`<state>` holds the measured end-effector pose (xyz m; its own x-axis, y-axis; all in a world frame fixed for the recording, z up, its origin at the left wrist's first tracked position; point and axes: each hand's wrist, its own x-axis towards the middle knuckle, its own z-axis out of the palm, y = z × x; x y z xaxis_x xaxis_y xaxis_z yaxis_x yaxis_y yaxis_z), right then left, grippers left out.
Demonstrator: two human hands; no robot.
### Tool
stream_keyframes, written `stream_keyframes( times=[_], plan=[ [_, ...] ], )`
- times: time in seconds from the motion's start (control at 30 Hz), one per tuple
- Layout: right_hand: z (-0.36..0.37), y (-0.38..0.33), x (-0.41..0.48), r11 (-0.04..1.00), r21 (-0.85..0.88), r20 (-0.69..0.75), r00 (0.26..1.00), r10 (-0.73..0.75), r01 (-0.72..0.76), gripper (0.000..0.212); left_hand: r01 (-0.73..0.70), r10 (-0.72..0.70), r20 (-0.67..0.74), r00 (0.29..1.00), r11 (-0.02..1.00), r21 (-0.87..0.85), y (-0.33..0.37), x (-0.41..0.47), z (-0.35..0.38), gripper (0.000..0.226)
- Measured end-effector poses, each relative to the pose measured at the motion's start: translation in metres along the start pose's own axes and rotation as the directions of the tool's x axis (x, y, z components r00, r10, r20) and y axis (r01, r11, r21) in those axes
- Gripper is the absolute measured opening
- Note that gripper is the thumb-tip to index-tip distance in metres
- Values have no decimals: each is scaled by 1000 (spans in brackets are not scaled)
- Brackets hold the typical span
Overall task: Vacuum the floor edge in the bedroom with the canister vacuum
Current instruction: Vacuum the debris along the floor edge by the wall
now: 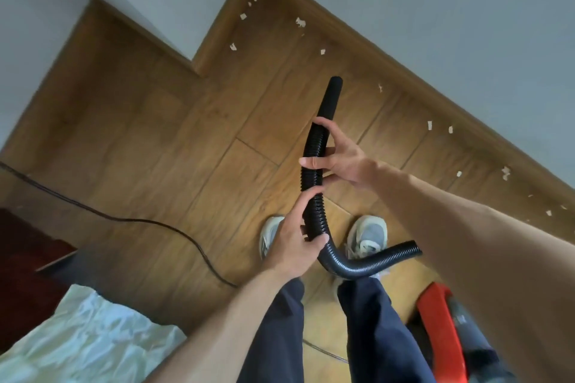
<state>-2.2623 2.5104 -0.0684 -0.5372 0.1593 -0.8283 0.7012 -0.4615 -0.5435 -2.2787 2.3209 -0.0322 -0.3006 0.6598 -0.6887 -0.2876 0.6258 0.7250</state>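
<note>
Wood floor [280, 50] by the wall [435, 9] is pointed at by the black hose [311, 176], held in curled fingers [325, 124], right hand [342, 158] nearer the tip than left hand [289, 246].

hose [312, 180] — ribbed matt plastic | floor [155, 140] — smooth wood, slight sheen | sheet [87, 329]: crumpled cloth

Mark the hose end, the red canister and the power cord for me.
hose end [333, 93], head view, on the smooth black tip.
red canister [441, 326], head view, on its red shell.
power cord [140, 221], head view, mid-length on the floor.
</note>
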Motion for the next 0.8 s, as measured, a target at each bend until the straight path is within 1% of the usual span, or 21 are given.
stream_keyframes(
  times=[0.1,0.2,0.37,0.47,0.57,0.67,0.73,0.8],
  plan=[
    [-2,-21,9,998,-57,38,999,-6,8,91,-11,9,-48,999,999,-43,14,11,-3,81],
    [-9,-44,23,991,-133,96,995,12,1,94,8,-17,-86,996,995,-97,27,25,-8,85],
    [-24,-72,43,962,-268,271,953,135,-60,105,41,-58,-84,995,981,-189,39,43,-13,87],
    [-29,-75,52,969,-242,252,961,111,-49,102,71,-104,-105,989,958,-278,45,56,-9,86],
    [-35,-73,63,981,-194,199,978,67,-28,98,90,-139,-145,980,950,-299,50,70,-2,87],
    [-44,-81,74,983,-179,225,972,69,-28,99,79,-123,-142,982,956,-281,58,80,-2,93],
    [-49,-87,84,976,-214,252,964,91,-36,100,74,-108,-121,987,964,-256,59,87,-4,96],
    [-50,-91,95,966,-253,275,954,117,-46,103,67,-98,-103,990,961,-267,58,94,-9,99]
  ],
)
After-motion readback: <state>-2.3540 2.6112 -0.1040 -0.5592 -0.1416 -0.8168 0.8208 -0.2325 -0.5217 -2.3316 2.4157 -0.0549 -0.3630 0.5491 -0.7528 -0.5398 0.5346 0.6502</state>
